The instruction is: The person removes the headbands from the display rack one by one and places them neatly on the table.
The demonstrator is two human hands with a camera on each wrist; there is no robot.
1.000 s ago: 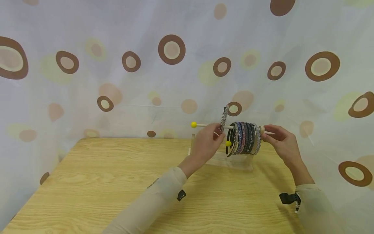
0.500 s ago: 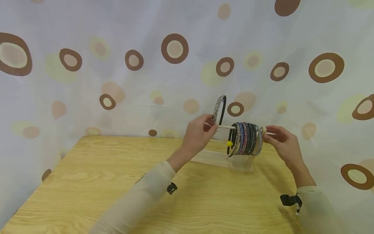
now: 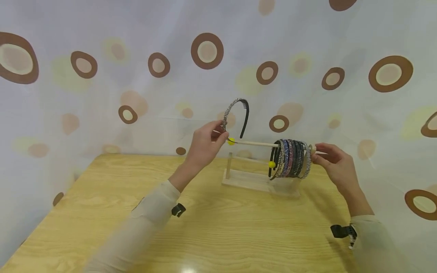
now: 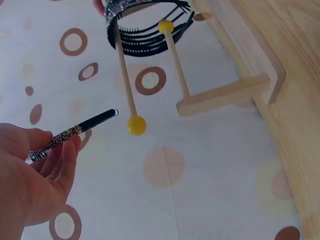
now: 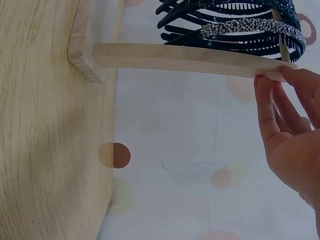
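Note:
My left hand [image 3: 206, 146] pinches one arm of a glittery black headband [image 3: 246, 117] with comb teeth, raised above the left end of a wooden headband stand [image 3: 249, 184]. In the left wrist view that headband [image 4: 65, 136] is apart from the yellow ball [image 4: 136, 125] that tips the upper rod. Several glittery headbands [image 3: 289, 159], in silver, blue, pink and black, hang bunched at the stand's right end. There my right hand [image 3: 336, 165] holds the top of the wooden upright; the right wrist view shows fingers and thumb on the upright's end [image 5: 185, 57].
The stand is on a wood-grain table [image 3: 239, 227], close to a curtain [image 3: 164, 98] with round brown spots. A lower rod ends in a second yellow ball [image 3: 272, 164]. The stand's short left post [image 3: 229, 165] rises from its base.
My left hand has moved left along the upper rod with the headband, past the yellow ball at its end. The headband has turned to show its arch. My right hand stays at the upright.

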